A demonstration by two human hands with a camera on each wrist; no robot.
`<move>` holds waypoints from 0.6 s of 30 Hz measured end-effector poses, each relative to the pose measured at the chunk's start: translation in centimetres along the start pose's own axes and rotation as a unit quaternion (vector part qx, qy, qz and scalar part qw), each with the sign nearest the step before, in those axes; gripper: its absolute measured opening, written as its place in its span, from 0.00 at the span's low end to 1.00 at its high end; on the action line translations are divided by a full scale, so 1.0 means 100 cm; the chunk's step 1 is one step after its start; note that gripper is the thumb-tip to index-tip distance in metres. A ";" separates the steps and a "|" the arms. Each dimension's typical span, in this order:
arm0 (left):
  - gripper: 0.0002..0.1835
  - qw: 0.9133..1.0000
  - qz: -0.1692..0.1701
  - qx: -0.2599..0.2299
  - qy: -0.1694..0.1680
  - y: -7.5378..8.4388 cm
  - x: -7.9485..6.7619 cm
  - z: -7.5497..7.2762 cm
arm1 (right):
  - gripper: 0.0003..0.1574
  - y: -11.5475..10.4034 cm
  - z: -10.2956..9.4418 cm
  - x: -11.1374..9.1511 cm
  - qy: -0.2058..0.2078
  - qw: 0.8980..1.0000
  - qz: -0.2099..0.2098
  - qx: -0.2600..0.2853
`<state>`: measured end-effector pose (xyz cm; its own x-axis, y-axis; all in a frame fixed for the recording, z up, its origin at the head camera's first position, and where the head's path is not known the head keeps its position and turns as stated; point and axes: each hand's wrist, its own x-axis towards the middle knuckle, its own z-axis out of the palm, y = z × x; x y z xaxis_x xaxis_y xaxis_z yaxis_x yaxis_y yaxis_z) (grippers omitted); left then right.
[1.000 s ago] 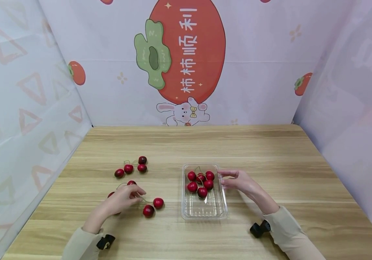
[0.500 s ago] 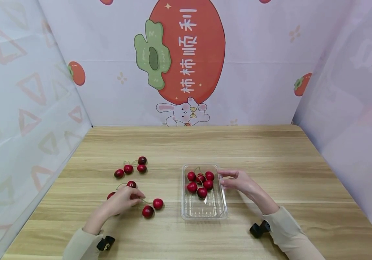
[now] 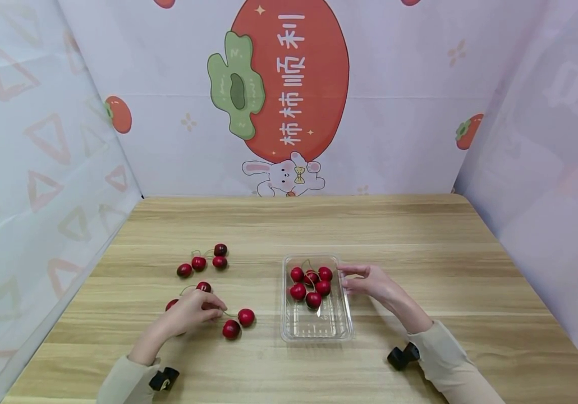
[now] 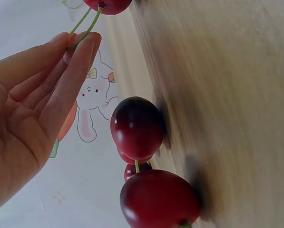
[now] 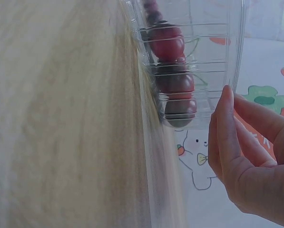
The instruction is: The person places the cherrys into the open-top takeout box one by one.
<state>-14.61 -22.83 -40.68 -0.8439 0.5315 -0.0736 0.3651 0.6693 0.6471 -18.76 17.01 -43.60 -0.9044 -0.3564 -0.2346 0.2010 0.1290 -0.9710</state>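
Observation:
My left hand (image 3: 195, 310) pinches the thin green stems (image 4: 87, 29) of a pair of cherries between thumb and fingertips. That pair of dark red cherries (image 3: 246, 317) lies just right of the fingers, on the table. Several other cherries (image 3: 199, 263) lie behind and beneath this hand, some partly hidden by it. In the middle stands a clear plastic box (image 3: 319, 331), with several cherries (image 3: 313, 300) at its far end. My right hand (image 3: 377, 284) holds the box's right rim near the far corner, thumb and fingertips close together there in the right wrist view.
The wooden table (image 3: 420, 235) spreads beneath everything. A printed white cloth (image 3: 400, 140) with a persimmon and rabbit hangs at the back, and pale cloths stand on both sides. Black wrist cameras (image 3: 164, 379) sit at both sleeve cuffs.
The pinched pair of cherries shifts very slightly near the left hand. Both hands stay almost in place, and the box has not moved visibly.

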 end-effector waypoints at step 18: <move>0.06 1.000 0.007 0.002 0.015 0.008 0.004 -0.002 | 0.33 -0.001 0.000 -0.001 -0.002 1.000 0.003 0.002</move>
<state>-14.71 -22.19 -40.01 -0.8501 0.5250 -0.0407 0.3790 0.6637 0.6449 -18.71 17.05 -43.49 -0.9018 -0.3594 -0.2400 0.2073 0.1276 -0.9699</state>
